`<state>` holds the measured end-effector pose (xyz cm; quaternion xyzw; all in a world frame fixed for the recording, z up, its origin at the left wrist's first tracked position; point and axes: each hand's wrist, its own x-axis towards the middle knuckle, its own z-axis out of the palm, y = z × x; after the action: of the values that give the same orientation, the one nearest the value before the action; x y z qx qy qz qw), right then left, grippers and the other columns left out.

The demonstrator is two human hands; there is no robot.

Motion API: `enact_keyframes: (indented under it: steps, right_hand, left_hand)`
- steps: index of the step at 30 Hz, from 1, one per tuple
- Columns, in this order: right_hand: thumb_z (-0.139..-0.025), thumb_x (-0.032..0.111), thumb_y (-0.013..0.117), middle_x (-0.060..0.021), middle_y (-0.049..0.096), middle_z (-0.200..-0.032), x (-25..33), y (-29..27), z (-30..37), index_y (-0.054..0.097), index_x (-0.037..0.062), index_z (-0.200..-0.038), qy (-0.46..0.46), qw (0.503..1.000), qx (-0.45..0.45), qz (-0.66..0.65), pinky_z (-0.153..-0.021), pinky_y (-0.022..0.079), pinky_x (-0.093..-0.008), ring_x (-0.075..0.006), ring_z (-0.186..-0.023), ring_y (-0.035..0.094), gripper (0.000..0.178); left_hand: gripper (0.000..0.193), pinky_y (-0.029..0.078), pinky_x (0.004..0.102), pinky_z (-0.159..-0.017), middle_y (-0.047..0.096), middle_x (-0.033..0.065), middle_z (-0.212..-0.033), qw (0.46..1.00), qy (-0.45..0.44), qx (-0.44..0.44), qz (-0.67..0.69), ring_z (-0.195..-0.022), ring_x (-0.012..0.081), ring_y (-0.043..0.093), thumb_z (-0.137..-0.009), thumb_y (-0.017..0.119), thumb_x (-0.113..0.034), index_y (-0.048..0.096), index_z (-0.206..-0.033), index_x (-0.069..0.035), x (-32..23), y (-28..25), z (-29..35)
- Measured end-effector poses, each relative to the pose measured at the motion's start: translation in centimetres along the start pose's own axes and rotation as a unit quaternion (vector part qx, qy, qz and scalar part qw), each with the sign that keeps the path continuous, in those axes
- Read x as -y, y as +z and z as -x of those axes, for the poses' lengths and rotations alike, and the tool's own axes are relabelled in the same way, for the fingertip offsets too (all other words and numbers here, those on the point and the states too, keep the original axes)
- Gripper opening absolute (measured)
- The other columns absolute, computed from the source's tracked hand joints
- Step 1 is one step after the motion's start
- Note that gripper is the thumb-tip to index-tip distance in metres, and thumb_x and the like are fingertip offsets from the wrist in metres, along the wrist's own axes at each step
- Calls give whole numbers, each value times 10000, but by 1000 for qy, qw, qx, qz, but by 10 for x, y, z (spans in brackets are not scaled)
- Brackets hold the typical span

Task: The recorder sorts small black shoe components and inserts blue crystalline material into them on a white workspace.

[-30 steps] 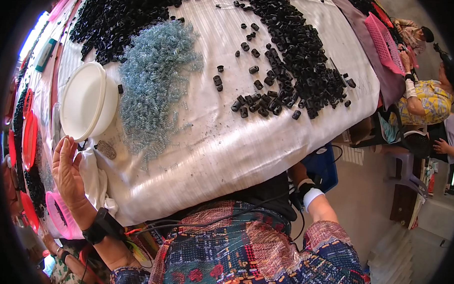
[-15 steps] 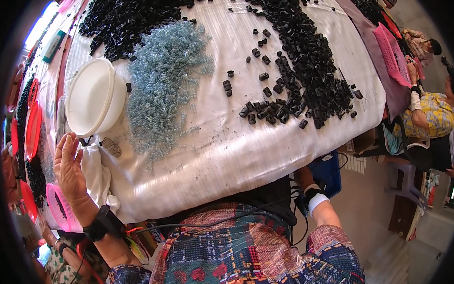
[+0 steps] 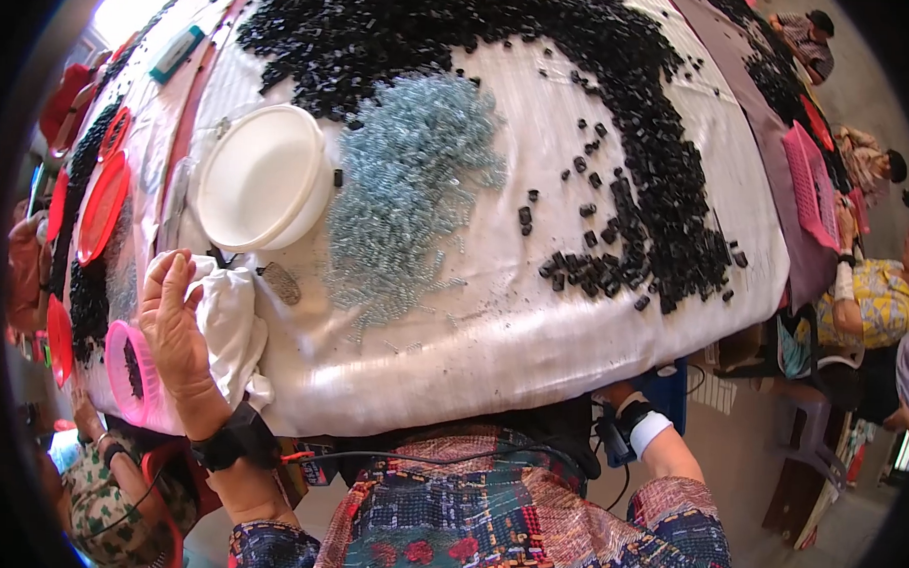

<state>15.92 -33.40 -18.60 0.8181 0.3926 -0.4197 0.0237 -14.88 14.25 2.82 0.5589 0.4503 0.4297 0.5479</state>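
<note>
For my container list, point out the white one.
The round bowl, just beyond the left hand and left of the pale blue springs; the left basket and right basket are pink.

A white-draped desk carries a heap of pale blue coil springs mid-surface, small black plastic parts massed across the far side and down the right, with a white bowl and crumpled white cloth at left.

Teal box upper left, pink basket far right
</note>
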Motion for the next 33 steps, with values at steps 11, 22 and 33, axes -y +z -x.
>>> enact_keyframes:
  steps: [11,22,33]
  right_hand:
    - [-857,315,471,-158,433,-1337,11,-59,-54,477,88,-1254,-38,999,-20,-7,-1067,253,-366,-299,-1244,377,458]
    - [-855,309,471,-159,436,-1335,-29,-78,-69,480,86,-1252,-19,998,-3,-52,-1065,256,-366,-298,-1243,380,455]
    - [-853,304,472,-160,438,-1332,-56,-98,-103,482,85,-1249,-17,996,31,-79,-1063,259,-365,-298,-1241,382,453]
  left_hand:
    - [180,418,229,-740,630,32,-996,998,42,-32,19,-923,105,578,-886,588,-157,602,-1030,-50,-27,13,1]
    - [215,427,262,-805,606,96,-1090,997,57,2,57,-1011,172,570,-900,565,-135,561,-1079,-16,-42,72,-23]
    - [224,452,272,-803,596,104,-1112,998,63,14,7,-1021,197,569,-904,551,-122,543,-1100,-14,-57,120,-57]
